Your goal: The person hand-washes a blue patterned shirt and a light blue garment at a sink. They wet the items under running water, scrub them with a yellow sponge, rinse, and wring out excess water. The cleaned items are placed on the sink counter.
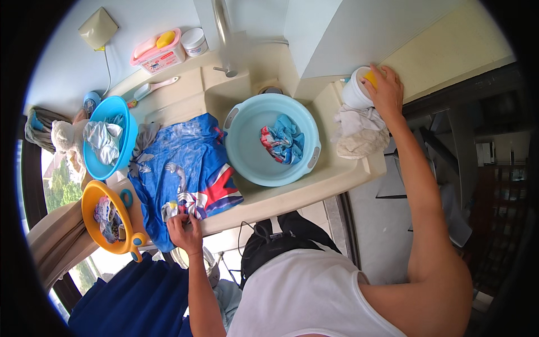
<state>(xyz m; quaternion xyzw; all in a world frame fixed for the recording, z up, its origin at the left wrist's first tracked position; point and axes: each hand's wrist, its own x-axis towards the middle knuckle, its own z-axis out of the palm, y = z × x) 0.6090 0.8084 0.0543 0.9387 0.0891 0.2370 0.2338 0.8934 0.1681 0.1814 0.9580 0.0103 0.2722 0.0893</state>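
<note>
A blue printed garment [185,156] with red and white parts lies spread over the left side of the sink counter. My left hand [185,231] pinches its lower edge, by a small white and grey patch. At the right, my right hand [386,90] has its fingers around a yellow bar [370,79], apparently soap, at the mouth of a white tub [357,93]. Between my hands a light blue basin [269,175] stands in the sink, holding water and a bunched blue and red cloth [283,140].
A blue basin [134,135] and a yellow basin [90,210], both with clothes, stand at the left. A scrub brush [145,90], a pink-lidded container [162,61] and a white jar [194,42] line the back near the faucet [221,21]. White cloths [363,135] lie at the right.
</note>
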